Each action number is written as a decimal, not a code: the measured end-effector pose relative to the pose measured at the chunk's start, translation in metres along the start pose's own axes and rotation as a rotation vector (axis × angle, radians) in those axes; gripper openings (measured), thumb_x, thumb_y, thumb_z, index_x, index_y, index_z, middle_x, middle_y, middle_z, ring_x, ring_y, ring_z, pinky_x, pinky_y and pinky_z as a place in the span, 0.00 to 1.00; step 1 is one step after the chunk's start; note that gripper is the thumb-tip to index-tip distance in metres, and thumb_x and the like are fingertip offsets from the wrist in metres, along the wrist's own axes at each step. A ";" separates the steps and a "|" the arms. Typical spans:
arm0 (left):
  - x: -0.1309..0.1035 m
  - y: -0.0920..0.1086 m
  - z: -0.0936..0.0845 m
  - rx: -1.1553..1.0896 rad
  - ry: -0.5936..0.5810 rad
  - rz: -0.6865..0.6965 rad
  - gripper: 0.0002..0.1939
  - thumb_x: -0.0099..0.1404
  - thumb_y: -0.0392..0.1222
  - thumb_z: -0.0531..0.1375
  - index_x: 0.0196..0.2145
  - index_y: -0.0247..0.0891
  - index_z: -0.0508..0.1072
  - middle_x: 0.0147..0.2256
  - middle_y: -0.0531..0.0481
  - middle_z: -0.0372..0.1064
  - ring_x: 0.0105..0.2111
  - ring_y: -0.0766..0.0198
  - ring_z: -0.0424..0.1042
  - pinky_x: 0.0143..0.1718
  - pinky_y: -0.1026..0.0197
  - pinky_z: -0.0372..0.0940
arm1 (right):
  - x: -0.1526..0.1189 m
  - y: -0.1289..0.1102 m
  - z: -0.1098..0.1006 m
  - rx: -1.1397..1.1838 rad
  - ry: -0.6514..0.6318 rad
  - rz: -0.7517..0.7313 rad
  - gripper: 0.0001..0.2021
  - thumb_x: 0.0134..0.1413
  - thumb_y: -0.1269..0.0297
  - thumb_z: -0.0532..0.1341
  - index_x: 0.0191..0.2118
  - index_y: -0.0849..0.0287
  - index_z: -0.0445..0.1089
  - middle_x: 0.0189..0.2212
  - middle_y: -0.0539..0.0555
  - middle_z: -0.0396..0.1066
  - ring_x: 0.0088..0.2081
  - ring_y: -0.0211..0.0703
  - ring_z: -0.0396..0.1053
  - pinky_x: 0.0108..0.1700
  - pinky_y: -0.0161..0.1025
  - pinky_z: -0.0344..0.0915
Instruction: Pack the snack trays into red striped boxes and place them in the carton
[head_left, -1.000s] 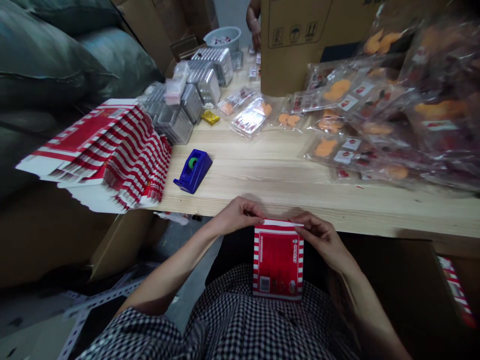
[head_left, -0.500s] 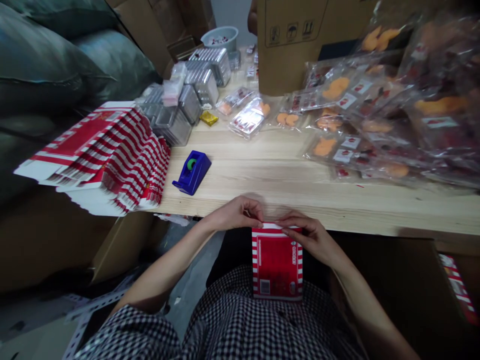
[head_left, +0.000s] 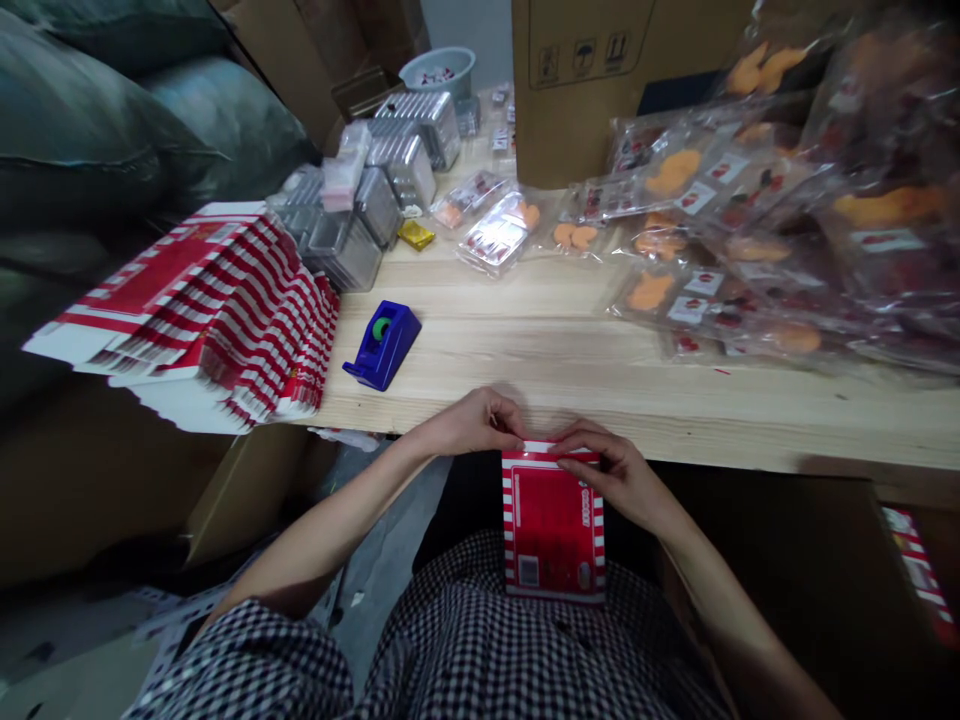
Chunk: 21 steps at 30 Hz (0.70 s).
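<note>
Left hand (head_left: 484, 421) and right hand (head_left: 609, 463) pinch the top of a red box (head_left: 551, 525) — just by the near edge of the table (head_left: 495, 340). On the table's left are a tape holder (head_left: 395, 352) and striped stack (head_left: 232, 320); on its right, bags (head_left: 735, 240) — at its back, a carton (head_left: 559, 125).

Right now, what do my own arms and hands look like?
Your left hand and right hand are both ungloved, with no watch or bracelet visible. Your forearms are uncovered. The left sleeve is loose, in a small black-and-white check; the right one isn't clear.
</note>
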<state>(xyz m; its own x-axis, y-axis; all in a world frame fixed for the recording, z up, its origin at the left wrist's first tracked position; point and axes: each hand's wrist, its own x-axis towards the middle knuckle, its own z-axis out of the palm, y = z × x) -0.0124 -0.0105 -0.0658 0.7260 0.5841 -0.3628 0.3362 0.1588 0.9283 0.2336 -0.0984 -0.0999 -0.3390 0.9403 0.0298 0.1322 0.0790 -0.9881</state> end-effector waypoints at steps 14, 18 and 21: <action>-0.013 0.001 0.007 -0.013 0.062 0.015 0.05 0.57 0.37 0.69 0.28 0.34 0.76 0.26 0.54 0.71 0.26 0.71 0.66 0.30 0.66 0.60 | -0.003 -0.005 0.013 0.011 0.035 0.056 0.12 0.64 0.57 0.62 0.50 0.44 0.78 0.39 0.53 0.70 0.43 0.47 0.70 0.45 0.45 0.66; -0.016 0.001 0.008 0.016 0.095 0.034 0.06 0.58 0.38 0.68 0.29 0.34 0.76 0.26 0.53 0.71 0.26 0.70 0.66 0.30 0.65 0.60 | -0.002 -0.010 0.015 -0.025 0.013 0.001 0.11 0.63 0.58 0.64 0.49 0.45 0.78 0.38 0.53 0.70 0.42 0.46 0.70 0.46 0.45 0.66; -0.021 0.002 0.010 0.012 0.073 0.069 0.06 0.61 0.40 0.67 0.31 0.34 0.77 0.30 0.50 0.73 0.30 0.68 0.69 0.34 0.64 0.62 | -0.003 -0.011 0.017 -0.016 0.036 -0.001 0.10 0.63 0.59 0.65 0.48 0.45 0.79 0.38 0.52 0.70 0.42 0.45 0.70 0.45 0.44 0.66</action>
<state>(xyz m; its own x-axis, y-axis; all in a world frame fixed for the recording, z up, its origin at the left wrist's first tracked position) -0.0213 -0.0304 -0.0572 0.7022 0.6500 -0.2906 0.2940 0.1071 0.9498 0.2174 -0.1076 -0.0914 -0.3051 0.9516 0.0366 0.1470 0.0851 -0.9855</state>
